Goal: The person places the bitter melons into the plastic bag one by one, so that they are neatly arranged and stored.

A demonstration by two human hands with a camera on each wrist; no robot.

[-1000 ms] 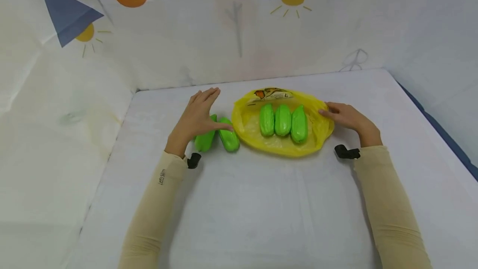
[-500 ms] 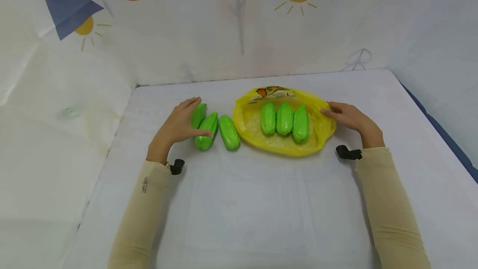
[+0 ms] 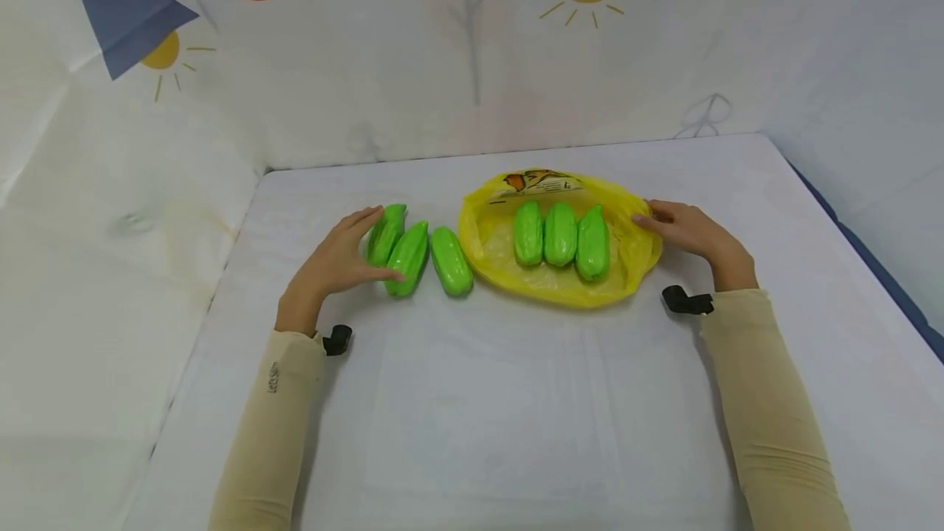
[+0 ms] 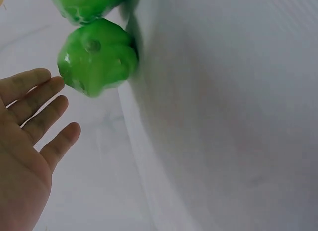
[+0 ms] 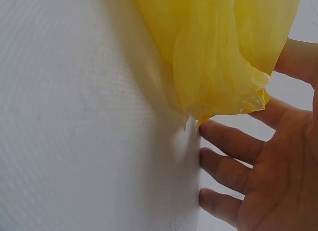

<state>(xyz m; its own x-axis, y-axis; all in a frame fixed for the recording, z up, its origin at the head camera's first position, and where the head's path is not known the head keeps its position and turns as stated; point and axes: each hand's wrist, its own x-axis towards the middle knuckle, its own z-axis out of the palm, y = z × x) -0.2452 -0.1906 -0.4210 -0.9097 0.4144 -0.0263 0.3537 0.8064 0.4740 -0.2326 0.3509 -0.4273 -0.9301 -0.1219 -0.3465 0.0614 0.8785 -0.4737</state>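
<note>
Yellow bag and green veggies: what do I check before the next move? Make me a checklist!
1. Yellow bag mouth open? Ok: wide open, three green veggies inside.
2. Bag being held? Ok: the right hand holds its right edge.
3. Left hand free? Ok: holding nothing.
4. Left hand touching the leftmost loose veggie? Cannot tell: fingertips very near.
5. All veggies in the bag? Not ok: three lie outside, to its left.
6. Bag strong enough for more? Cannot tell from pictures.

The bag (image 3: 516, 288) is yellow (printed), vegetables (image 3: 560, 236) green.
</note>
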